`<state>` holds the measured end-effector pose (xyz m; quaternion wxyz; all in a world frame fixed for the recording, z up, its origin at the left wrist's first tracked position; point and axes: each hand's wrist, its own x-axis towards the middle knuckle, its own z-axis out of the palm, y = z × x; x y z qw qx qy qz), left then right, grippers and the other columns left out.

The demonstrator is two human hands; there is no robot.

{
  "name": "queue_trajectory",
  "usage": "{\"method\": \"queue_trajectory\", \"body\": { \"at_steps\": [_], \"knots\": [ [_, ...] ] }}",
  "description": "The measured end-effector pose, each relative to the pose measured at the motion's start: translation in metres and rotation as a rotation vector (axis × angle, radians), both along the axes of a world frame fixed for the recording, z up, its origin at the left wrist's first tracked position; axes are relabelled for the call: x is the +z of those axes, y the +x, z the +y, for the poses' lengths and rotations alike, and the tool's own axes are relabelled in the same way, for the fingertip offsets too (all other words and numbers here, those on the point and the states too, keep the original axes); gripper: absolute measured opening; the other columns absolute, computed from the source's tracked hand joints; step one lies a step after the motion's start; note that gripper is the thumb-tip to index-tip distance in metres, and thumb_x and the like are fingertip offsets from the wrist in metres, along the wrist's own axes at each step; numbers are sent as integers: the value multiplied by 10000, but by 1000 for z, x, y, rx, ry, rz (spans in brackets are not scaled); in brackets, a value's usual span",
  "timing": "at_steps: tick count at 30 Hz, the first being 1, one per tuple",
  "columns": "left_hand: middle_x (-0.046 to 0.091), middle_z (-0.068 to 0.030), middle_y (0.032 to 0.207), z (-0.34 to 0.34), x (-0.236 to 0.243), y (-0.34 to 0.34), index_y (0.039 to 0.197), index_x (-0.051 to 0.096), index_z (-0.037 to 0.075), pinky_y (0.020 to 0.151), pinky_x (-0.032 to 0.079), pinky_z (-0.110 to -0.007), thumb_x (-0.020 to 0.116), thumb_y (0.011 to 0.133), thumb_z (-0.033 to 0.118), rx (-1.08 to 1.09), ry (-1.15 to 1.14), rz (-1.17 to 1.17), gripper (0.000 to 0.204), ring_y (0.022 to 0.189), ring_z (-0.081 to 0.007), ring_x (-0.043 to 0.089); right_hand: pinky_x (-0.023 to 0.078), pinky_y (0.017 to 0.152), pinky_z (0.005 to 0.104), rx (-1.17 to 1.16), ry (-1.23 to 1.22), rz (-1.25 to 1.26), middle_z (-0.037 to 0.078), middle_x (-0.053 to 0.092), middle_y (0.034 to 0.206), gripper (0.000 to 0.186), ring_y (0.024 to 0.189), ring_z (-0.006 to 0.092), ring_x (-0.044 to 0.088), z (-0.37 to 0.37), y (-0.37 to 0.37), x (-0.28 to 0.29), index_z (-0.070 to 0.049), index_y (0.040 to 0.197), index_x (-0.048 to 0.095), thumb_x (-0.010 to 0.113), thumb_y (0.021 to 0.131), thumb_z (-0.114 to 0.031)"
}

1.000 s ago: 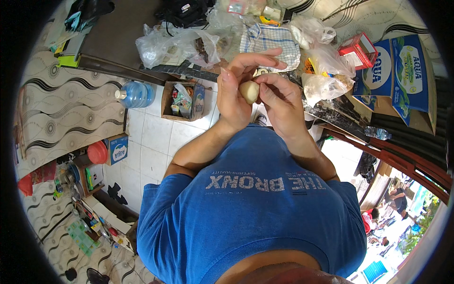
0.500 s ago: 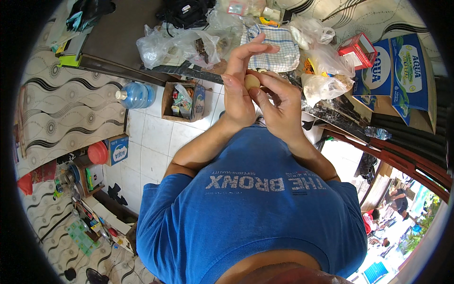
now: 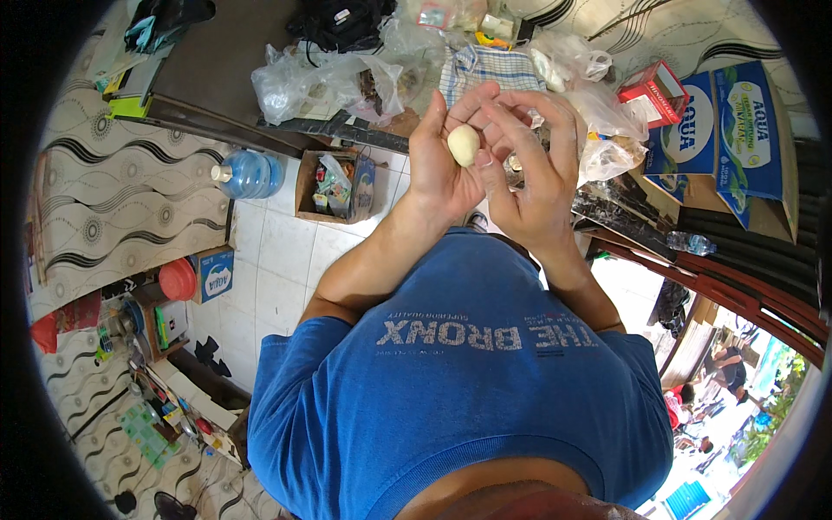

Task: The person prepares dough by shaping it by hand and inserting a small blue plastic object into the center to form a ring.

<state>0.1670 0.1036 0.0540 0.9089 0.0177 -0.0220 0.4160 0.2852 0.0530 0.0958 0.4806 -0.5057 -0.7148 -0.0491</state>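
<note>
Both hands sit marginally higher against the clutter than half a second ago, and the pale lump has turned from a brownish face to a smooth cream one. Left hand [image 3: 438, 169] cups the pale oval lump [image 3: 463, 144], possibly dough or a peeled tuber; the view is too small to say which. Left grip: narrow, closed around the lump, which rests against the upper palm with the fingers rising behind it. Right hand [image 3: 537, 186] lies just beside it, thumb tip touching the lump's lower right side, remaining fingers curled loosely above and to the right without closing on anything. Right grip: partly open, holding nothing alone.

The lump is held in the air in front of the chest, above the blue shirt [image 3: 468, 407].

Beyond the grip: checked cloth [image 3: 485, 69] and clear plastic bags [image 3: 299, 82] on the dark bench [image 3: 217, 65]. Right of the grip: a red box [image 3: 654, 91] and blue-printed cartons [image 3: 728, 121]. Left of and below the grip, on the white tiled floor [image 3: 277, 260]: an open cardboard box [image 3: 334, 186] and a blue water jug [image 3: 251, 173].
</note>
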Motion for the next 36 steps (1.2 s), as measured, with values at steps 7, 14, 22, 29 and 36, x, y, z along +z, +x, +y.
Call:
{"method": "queue_trajectory", "body": {
  "at_steps": [7,14,22,29,36],
  "knots": [
    [348,-164,1565,-16,7,10,1549,268,98,1167,311,-496,267,1007,623,-30,211,136,755,1442,-330,342,202,1173,597,230,-185,-333,155,394,1536,632,1452,470,259,20,-22,11,-192,1422,542,478,928,-580],
    [278,-130,1604,-26,5,17,1574,192,145,1177,292,-494,341,955,701,206,352,437,845,1452,-326,325,139,1173,638,82,-192,-289,150,312,1596,707,1482,490,170,31,-2,-2,-226,1490,464,449,913,-634],
    [214,-126,1634,-12,-2,7,1591,129,182,1192,263,-494,375,889,787,27,297,207,959,1489,-325,260,118,1162,668,194,-246,-405,156,227,1630,806,1486,494,136,20,-14,-5,-259,1527,398,389,888,-751],
    [237,-156,1620,-6,-10,5,1582,151,126,1201,249,-478,368,880,799,-14,285,173,996,1487,-321,268,82,1169,662,340,-225,-416,164,202,1640,778,1492,491,121,15,-34,-4,-248,1530,402,362,919,-729],
    [259,-187,1607,-18,-3,22,1573,173,69,1210,235,-462,360,872,811,27,411,291,1038,1485,-316,275,119,1164,668,180,-187,-379,142,216,1639,882,1490,487,141,33,-19,1,-256,1518,418,383,833,-810]
  ]
}}
